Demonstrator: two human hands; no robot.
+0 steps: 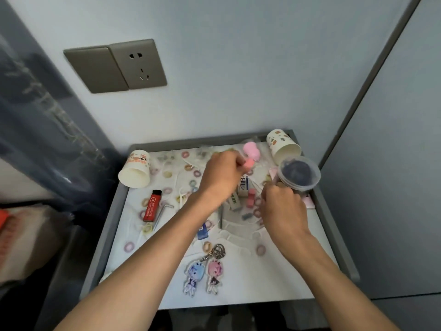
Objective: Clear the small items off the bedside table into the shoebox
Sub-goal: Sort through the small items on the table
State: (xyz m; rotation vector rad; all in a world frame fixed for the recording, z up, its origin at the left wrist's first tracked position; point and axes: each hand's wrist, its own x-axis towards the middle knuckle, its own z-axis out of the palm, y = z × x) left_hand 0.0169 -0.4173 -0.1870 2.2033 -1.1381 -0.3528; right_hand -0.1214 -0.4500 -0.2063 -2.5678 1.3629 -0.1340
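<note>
The bedside table (334,235) has a grey rim and a white top strewn with small things. My left hand (220,174) hovers over the middle back and pinches a small pink block (248,164). My right hand (282,206) grips a clear round plastic tub (298,174) with something dark inside, at the right edge. On the table lie a red lighter (152,206), a hex key (163,211), two cartoon keychains (202,274), white erasers (235,201), pink blocks (251,198) and several pastel hair rings (130,246). No shoebox is in view.
Two paper cups lie tipped over: one (136,169) at the back left, one (284,145) at the back right. A pink fluffy thing (251,150) sits near the back. The wall with a socket plate (114,65) rises behind; a wardrobe panel (393,163) stands right.
</note>
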